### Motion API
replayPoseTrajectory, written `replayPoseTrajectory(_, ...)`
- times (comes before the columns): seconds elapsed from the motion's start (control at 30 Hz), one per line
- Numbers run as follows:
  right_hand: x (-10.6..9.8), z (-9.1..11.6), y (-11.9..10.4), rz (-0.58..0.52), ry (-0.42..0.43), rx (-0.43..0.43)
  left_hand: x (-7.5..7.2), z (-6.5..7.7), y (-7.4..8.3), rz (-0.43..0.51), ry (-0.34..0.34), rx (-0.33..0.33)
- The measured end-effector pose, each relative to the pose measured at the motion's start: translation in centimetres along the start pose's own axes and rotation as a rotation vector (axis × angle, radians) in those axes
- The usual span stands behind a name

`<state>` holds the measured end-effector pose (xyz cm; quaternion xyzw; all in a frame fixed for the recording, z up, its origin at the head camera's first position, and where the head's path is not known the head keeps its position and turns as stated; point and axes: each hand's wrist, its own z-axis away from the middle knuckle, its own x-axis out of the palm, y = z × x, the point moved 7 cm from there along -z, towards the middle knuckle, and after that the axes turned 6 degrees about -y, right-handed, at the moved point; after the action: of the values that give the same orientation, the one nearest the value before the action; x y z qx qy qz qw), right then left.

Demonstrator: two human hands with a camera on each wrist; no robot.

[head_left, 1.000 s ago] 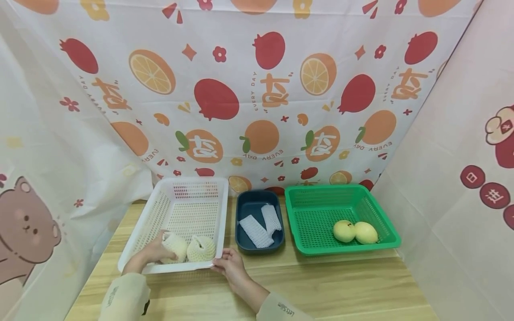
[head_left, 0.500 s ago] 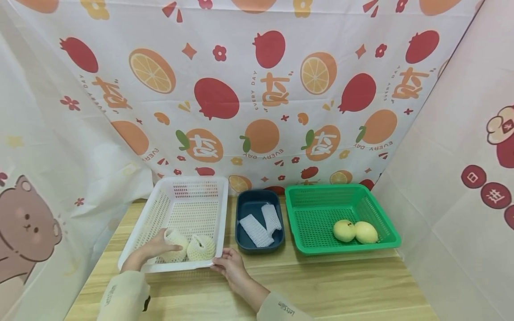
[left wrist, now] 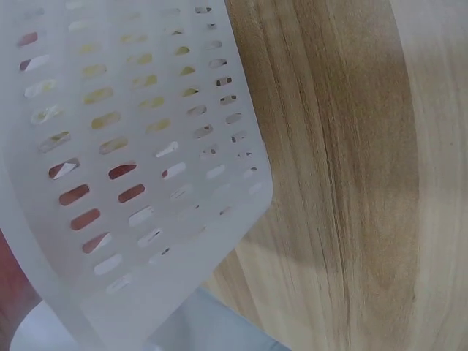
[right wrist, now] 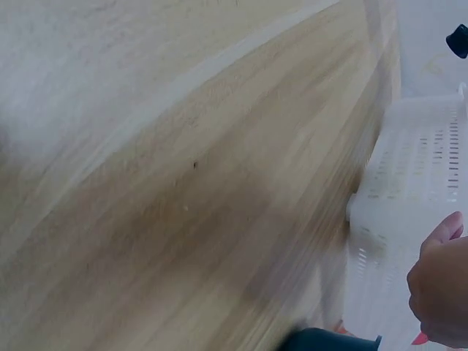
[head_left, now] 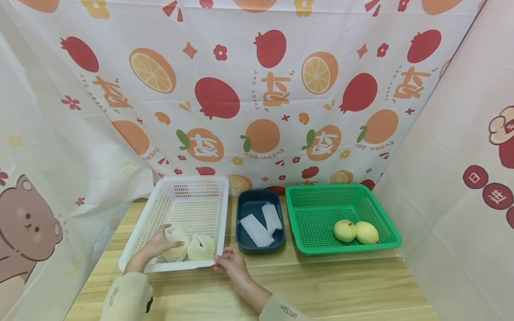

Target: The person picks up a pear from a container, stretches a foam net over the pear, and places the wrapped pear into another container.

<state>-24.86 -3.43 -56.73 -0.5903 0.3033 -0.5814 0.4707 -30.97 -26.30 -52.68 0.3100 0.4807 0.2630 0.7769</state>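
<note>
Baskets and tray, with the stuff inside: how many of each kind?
White rectangular plastic basket: 1
Green rectangular plastic basket: 1
Dark blue rectangular tray: 1
Round yellow fruits: 2
Rounded cream foam-net bundles: 2
Flat white foam nets: 2
Total: 9

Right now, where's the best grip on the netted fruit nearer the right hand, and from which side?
Probably round the widest part of that netted fruit, coming from above and slightly from the far side. It's round, with open space beyond it; the white basket walls it in near and right, and the other netted fruit crowds its left.
</note>
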Motion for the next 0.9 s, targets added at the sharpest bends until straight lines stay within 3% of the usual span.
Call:
replayPoseTrajectory(0.17, -0.6, 0.1, -1.0, 0.087, 0.032, -0.047, -0.3, -0.1, 0.2, 0.023, 0.055, 0.025)
replayPoseTrajectory(0.27, -1.1, 0.3, -1.7, 0.141, 0.039, -0.082, -0.8, 0.0, 0.5, 0.076, 0.153, 0.072)
replayPoseTrajectory(0.47, -2.2, 1.0, -3.1, 0.222, 0.018, -0.174, -2.0, 1.1, 2.3, 0.155, 0.516, 0.185)
replayPoseTrajectory(0.57, -2.9, 1.5, -4.2, 0.257, -0.003, -0.251, -1.6, 2.0, 4.1, 0.197, 0.686, 0.265)
replayPoseTrajectory(0.63, -3.5, 1.8, -5.1, 0.262, -0.004, -0.277, -0.9, 2.7, 5.7, 0.224, 0.755, 0.343)
replayPoseTrajectory(0.73, -4.6, 2.1, -6.5, 0.248, 0.010, -0.284, 0.8, 3.4, 8.1, 0.252, 0.797, 0.446)
replayPoseTrajectory(0.9, -6.4, 3.0, -10.3, 0.235, 0.039, -0.327, 4.6, 5.2, 12.7, 0.363, 0.749, 0.601)
